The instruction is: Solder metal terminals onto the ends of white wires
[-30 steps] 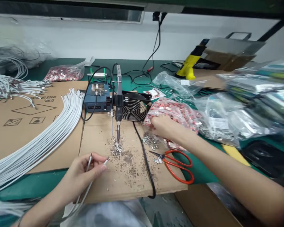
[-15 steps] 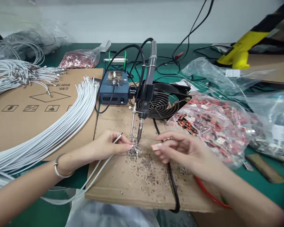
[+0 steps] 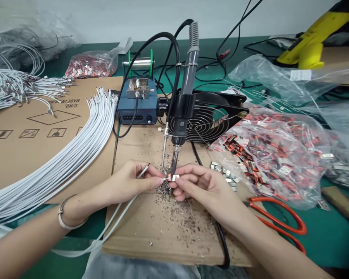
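The left hand (image 3: 130,182) grips a white cable (image 3: 116,217) and the right hand (image 3: 205,190) pinches a small red-and-white terminal (image 3: 172,178). The hands are together, fingers nearly meeting just under the tip of a soldering iron (image 3: 186,89), above a scrap-strewn cardboard sheet (image 3: 133,240). Loose metal terminals (image 3: 223,172) and orange-handled scissors (image 3: 276,221) lie to the right; a white cable bundle (image 3: 61,155) lies to the left.

Upside-down "C/NO." and "MADE IN CHINA" were printed on the cardboard sheet (image 3: 23,162) at nine o'clock; nothing else was legible.
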`<state>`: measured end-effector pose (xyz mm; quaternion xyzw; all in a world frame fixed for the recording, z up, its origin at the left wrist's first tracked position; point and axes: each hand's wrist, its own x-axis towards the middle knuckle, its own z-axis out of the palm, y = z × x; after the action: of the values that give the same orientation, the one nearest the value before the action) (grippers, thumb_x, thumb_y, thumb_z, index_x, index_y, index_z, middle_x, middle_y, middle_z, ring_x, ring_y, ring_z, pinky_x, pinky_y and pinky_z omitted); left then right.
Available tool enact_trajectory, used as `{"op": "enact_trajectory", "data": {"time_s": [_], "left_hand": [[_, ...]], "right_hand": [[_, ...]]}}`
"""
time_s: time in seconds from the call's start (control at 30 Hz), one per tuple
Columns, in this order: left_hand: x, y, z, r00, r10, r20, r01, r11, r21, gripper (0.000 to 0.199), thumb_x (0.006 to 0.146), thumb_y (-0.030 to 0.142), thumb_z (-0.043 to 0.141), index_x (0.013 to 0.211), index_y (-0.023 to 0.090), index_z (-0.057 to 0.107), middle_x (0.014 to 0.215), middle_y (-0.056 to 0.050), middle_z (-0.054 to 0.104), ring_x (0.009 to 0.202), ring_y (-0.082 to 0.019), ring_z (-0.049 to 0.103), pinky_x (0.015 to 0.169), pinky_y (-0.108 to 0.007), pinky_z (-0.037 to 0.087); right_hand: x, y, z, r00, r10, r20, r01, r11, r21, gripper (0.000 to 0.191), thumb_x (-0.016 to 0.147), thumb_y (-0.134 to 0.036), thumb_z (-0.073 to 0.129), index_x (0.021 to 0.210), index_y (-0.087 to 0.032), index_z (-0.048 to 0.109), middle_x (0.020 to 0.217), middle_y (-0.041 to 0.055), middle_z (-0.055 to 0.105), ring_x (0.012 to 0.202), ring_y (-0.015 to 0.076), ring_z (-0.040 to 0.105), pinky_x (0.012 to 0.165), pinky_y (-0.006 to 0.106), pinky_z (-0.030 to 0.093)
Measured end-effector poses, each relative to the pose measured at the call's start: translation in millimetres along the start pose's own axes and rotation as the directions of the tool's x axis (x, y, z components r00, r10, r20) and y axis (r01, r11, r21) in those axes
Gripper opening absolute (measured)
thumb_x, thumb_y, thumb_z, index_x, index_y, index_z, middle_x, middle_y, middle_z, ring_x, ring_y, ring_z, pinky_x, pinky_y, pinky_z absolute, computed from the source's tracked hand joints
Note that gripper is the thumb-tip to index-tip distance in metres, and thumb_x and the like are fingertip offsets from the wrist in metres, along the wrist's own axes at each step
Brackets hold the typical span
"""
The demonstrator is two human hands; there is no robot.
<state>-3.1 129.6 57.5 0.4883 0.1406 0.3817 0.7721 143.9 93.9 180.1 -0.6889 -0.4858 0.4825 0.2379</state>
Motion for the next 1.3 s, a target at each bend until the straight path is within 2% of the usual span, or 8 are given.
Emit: {"op": "enact_trajectory", "data": {"time_s": [0.17, 0.43, 0.6, 0.77, 1.07, 1.2, 1.3], "left_hand": [[1, -1, -0.6, 1.000, -0.001, 0.003, 0.001, 1.000, 0.014, 0.025, 0.081, 0.033, 0.060, 0.090, 0.010, 0.063, 0.065, 0.002, 0.047, 0.061, -0.008, 0.040, 0.058, -0.021, 0.031], [1, 2, 0.1, 1.000, 0.010, -0.019, -0.009, 0.999, 0.050, 0.023, 0.081, 0.032, 0.059, 0.089, 0.010, 0.061, 0.060, 0.004, 0.042, 0.056, -0.007, 0.034, 0.053, -0.021, 0.026], [-1, 2, -0.4, 1.000, 0.010, -0.004, -0.010, 1.000, 0.014, 0.025, 0.081, 0.033, 0.059, 0.089, 0.010, 0.062, 0.061, 0.003, 0.043, 0.058, -0.007, 0.035, 0.055, -0.021, 0.027], [-2, 5, -0.3, 1.000, -0.004, 0.015, 0.004, 1.000, -0.007, 0.023, 0.080, 0.032, 0.060, 0.087, 0.010, 0.062, 0.059, 0.004, 0.041, 0.055, -0.006, 0.033, 0.052, -0.022, 0.024], [-2, 9, -0.8, 0.999, -0.032, 0.019, 0.032, 0.999, -0.031, 0.019, 0.080, 0.029, 0.060, 0.085, 0.010, 0.060, 0.056, 0.005, 0.042, 0.051, -0.005, 0.032, 0.048, -0.021, 0.023], [-1, 8, 0.2, 0.999, -0.017, 0.028, 0.018, 0.999, -0.043, 0.020, 0.080, 0.030, 0.061, 0.085, 0.010, 0.061, 0.057, 0.005, 0.043, 0.053, -0.006, 0.034, 0.050, -0.021, 0.024], [-1, 6, -0.4, 0.999, -0.026, 0.027, 0.026, 0.999, -0.025, 0.022, 0.080, 0.032, 0.061, 0.085, 0.011, 0.062, 0.058, 0.004, 0.042, 0.053, -0.006, 0.033, 0.051, -0.021, 0.025]], "right_hand": [[1, 3, -3, 0.999, -0.051, -0.001, 0.051, 0.999, -0.017, 0.035, 0.066, -0.035, 0.078, 0.084, -0.011, 0.060, 0.072, 0.0066, 0.067, 0.054, 0.0085, 0.061, 0.052, 0.015, 0.053], [-1, 1, -2, 0.998, -0.058, -0.002, 0.058, 0.997, -0.041, 0.034, 0.069, -0.036, 0.077, 0.086, -0.012, 0.060, 0.069, 0.0054, 0.065, 0.054, 0.0077, 0.058, 0.049, 0.014, 0.051], [-2, 1, -3, 0.997, -0.076, -0.003, 0.075, 0.994, -0.079, 0.032, 0.071, -0.036, 0.075, 0.086, -0.012, 0.061, 0.072, 0.0070, 0.066, 0.051, 0.0060, 0.053, 0.043, 0.012, 0.043], [-3, 2, -5, 0.992, -0.123, 0.031, 0.126, 0.987, -0.103, 0.022, 0.077, -0.032, 0.071, 0.087, -0.014, 0.064, 0.068, 0.0056, 0.066, 0.051, 0.0051, 0.049, 0.045, 0.012, 0.038], [-4, 2, -6, 0.983, -0.160, 0.088, 0.164, 0.985, -0.044, 0.013, 0.081, -0.029, 0.068, 0.088, -0.018, 0.066, 0.076, 0.0045, 0.070, 0.054, 0.0016, 0.052, 0.049, 0.007, 0.036], [-4, 4, -7, 0.978, -0.186, 0.091, 0.192, 0.979, -0.065, 0.011, 0.081, -0.027, 0.068, 0.088, -0.019, 0.066, 0.077, 0.0041, 0.070, 0.062, 0.0039, 0.060, 0.053, 0.008, 0.040], [-4, 1, -5, 0.978, -0.197, 0.068, 0.205, 0.971, -0.127, 0.014, 0.080, -0.029, 0.068, 0.087, -0.017, 0.064, 0.075, 0.0051, 0.070, 0.061, 0.0066, 0.061, 0.049, 0.012, 0.040]]}}
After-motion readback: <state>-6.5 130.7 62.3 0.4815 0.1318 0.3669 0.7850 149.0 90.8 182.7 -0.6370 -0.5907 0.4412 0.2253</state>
